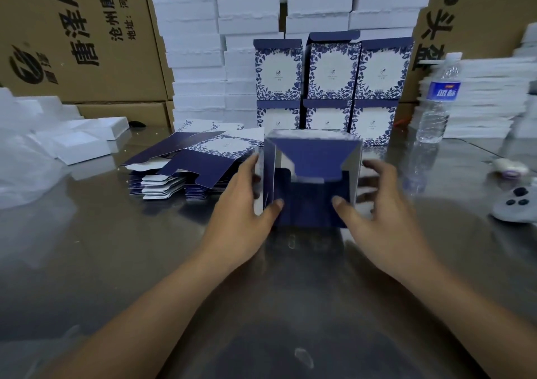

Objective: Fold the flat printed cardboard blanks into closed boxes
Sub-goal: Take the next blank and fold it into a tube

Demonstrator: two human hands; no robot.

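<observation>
Fingers first: the left fingers (249,165) wrap the left wall of the half-formed box (312,201), thumb planted on its near edge. The right fingers (377,165) are loosely spread and curl against the right wall, with that thumb pressing the near edge too. So the left hand (244,213) and the right hand (377,213) clamp the box between them, one on each side.

The box sits at the centre of the shiny metal surface (116,262), its end turned up towards the camera. A blue flap with slanted sides is folded across that end from the far edge, and the dark blue inside shows below it.

Just left of the left hand lies a fanned stack of flat blanks (180,172), blue and white, with the printed leaf pattern showing on top. Behind the box, at the far side, finished boxes (331,73) stand in two tiers of three. Behind those rises a wall of white foam pieces (197,44), with brown cartons (72,29) far left.

On the right a water bottle (438,99) stands upright, and a pale handheld controller (514,204) lies near the right edge. White foam trays (81,143) sit far left.
</observation>
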